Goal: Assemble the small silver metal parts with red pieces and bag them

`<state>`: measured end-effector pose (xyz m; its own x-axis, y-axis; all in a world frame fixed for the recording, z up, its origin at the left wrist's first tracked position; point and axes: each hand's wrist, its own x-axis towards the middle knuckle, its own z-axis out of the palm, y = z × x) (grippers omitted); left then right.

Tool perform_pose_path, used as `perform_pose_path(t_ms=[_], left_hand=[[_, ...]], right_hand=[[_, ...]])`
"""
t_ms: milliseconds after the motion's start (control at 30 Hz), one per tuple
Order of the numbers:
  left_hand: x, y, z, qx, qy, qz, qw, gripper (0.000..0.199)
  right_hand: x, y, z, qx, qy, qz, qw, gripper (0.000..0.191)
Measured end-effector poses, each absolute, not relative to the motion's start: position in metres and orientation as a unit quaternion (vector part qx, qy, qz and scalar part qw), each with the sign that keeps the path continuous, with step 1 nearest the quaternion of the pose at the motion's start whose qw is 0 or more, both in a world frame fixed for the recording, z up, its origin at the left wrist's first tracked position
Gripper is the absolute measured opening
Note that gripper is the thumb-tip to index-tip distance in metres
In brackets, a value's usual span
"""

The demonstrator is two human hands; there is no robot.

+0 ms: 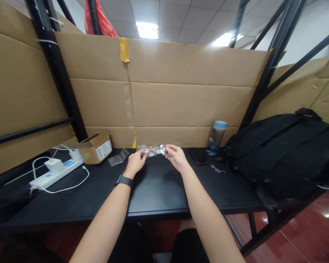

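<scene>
Several small clear plastic packets (151, 150) with shiny and red contents lie in a row at the back of the black table, by the cardboard wall. My left hand (136, 163), with a dark watch on the wrist, is closed at the packets' left part; its fingertips pinch a small red bit there. My right hand (176, 157) holds a round silvery item (162, 149) between thumb and fingers at the row's right end. Whether that item is inside a packet is too small to tell.
On the left are a white power strip (60, 174) with cables, an open cardboard box (96, 149) and a clear bag (118, 157). To the right sit a phone (198, 157), a keychain (218, 170), a water bottle (216, 138) and a black backpack (285, 157).
</scene>
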<state>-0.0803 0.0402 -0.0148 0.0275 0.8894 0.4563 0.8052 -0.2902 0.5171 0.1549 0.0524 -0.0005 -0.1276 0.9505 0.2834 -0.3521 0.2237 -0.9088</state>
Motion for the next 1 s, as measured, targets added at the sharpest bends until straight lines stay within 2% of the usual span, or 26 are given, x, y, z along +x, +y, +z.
perform_pose_path(t_ms=[100,167,233,500,633,667,800,1000], left_hand=[[-0.085,0.04,-0.016,0.673,0.671,0.31,0.032,0.02],[-0.084,0.039,-0.018,0.663,0.691,0.286,0.029,0.019],[-0.082,0.038,-0.021,0.662,0.697,0.275,0.03,0.018],[-0.082,0.042,-0.03,0.686,0.682,0.253,0.027,0.016],[-0.079,0.04,-0.027,0.705,0.664,0.25,0.031,0.019],[-0.078,0.04,-0.026,0.707,0.662,0.247,0.032,0.019],[-0.08,0.039,-0.023,0.698,0.676,0.232,0.039,0.02],[-0.108,0.034,-0.016,0.652,0.733,0.191,0.037,0.016]], right_hand=[[0.178,0.063,-0.001,-0.449,-0.553,0.349,0.609,0.026],[0.191,0.068,-0.005,-0.557,-0.598,0.217,0.534,0.015],[0.199,0.071,-0.01,-0.615,-0.619,0.157,0.463,0.01],[0.206,0.072,-0.026,-0.683,-0.631,0.142,0.34,0.005],[0.205,0.071,-0.025,-0.671,-0.664,0.142,0.297,0.031],[0.204,0.07,-0.025,-0.671,-0.669,0.14,0.288,0.032],[0.202,0.07,-0.024,-0.684,-0.667,0.133,0.263,0.023],[0.208,0.071,-0.025,-0.734,-0.621,0.098,0.255,0.021]])
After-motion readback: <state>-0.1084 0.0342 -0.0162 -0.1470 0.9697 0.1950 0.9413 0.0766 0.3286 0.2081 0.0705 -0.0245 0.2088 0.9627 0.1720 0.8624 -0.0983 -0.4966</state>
